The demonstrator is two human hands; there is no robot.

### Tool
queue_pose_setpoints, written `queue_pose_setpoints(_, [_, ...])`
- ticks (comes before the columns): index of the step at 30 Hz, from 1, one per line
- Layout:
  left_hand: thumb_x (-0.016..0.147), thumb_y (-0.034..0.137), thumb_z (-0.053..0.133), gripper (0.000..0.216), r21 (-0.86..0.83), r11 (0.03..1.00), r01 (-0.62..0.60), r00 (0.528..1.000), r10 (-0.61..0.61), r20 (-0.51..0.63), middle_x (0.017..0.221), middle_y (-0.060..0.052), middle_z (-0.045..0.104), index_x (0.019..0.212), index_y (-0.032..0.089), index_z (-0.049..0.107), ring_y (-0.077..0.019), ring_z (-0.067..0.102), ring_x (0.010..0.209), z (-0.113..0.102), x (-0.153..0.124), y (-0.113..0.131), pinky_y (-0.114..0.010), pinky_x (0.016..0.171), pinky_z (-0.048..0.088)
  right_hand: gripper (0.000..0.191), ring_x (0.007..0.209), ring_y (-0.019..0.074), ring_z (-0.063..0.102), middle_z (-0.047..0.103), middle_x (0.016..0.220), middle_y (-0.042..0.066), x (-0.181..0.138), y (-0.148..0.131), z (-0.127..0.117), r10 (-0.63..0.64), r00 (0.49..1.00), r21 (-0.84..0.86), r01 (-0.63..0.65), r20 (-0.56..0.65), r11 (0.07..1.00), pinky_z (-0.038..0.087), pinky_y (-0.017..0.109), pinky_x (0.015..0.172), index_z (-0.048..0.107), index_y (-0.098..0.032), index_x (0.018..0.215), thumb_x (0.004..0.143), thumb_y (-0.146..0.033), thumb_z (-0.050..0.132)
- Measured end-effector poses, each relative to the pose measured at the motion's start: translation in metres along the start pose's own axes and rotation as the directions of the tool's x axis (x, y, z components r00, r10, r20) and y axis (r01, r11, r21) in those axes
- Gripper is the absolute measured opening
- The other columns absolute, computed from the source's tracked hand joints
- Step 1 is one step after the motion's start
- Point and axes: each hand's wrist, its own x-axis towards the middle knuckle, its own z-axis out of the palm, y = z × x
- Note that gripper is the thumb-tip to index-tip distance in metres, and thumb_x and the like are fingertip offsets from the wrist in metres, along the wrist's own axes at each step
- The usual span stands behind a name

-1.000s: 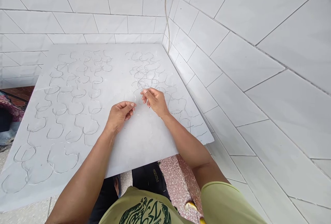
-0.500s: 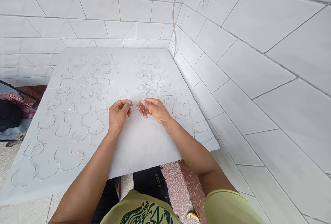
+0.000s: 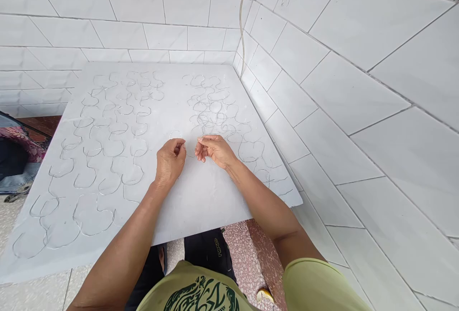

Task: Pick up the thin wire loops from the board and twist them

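Under our left hand (image 3: 170, 160) and right hand (image 3: 214, 150) lies a flat white board (image 3: 201, 201), its far edge close against the tiled wall (image 3: 143, 9). Left of our left hand, thin bent wire loops (image 3: 107, 148) lie flat on the board in loose rows, from its near corner up to its far edge. Just beyond our right hand lies a denser wire cluster (image 3: 213, 110), several pieces overlapping
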Motion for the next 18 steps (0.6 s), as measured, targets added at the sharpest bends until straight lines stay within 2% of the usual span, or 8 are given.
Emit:
queue_pose_setpoints(7, [0.092, 0.028, 0.057, 0.022, 0.071, 0.997, 0.004, 1.0, -0.004, 0.001, 0.08, -0.003, 0.068, 0.107, 0.019, 0.07, -0.0148, 0.058, 0.064, -0.0054, 0.0018, -0.0009, -0.03, 0.066, 0.05, 0.034, 0.073, 0.0155, 0.067, 0.073, 0.092, 0.008, -0.0007, -0.0028, 0.0055, 0.012, 1.0, -0.062, -0.013, -0.014, 0.998, 0.055, 0.032, 0.068, 0.076, -0.014, 0.097, 0.082, -0.045, 0.08])
queue_pose_setpoints(10, [0.093, 0.028, 0.055, 0.024, 0.071, 0.997, -0.011, 1.0, 0.01, 0.012, 0.077, -0.002, 0.067, 0.111, 0.02, 0.07, -0.0145, 0.056, 0.062, -0.0053, 0.0017, -0.0023, -0.03, 0.064, 0.049, 0.035, 0.071, 0.0152, 0.066, 0.072, 0.089, 0.008, -0.0004, 0.0003, 0.0056, -0.015, 0.999, -0.11, 0.009, -0.052, 0.994, 0.055, 0.032, 0.066, 0.078, -0.015, 0.099, 0.082, -0.045, 0.079])
queue_pose_setpoints(18, [0.093, 0.02, 0.052, 0.026, 0.132, 0.982, -0.137, 0.99, 0.139, -0.003, 0.076, -0.002, 0.063, 0.109, 0.019, 0.072, -0.0135, 0.053, 0.063, -0.0015, 0.0003, -0.009, -0.03, 0.065, 0.047, 0.03, 0.068, 0.0139, 0.064, 0.069, 0.085, 0.006, -0.0003, 0.0042, 0.0042, -0.073, 0.992, -0.161, 0.055, -0.104, 0.985, 0.053, 0.03, 0.062, 0.079, -0.015, 0.101, 0.087, -0.042, 0.073])
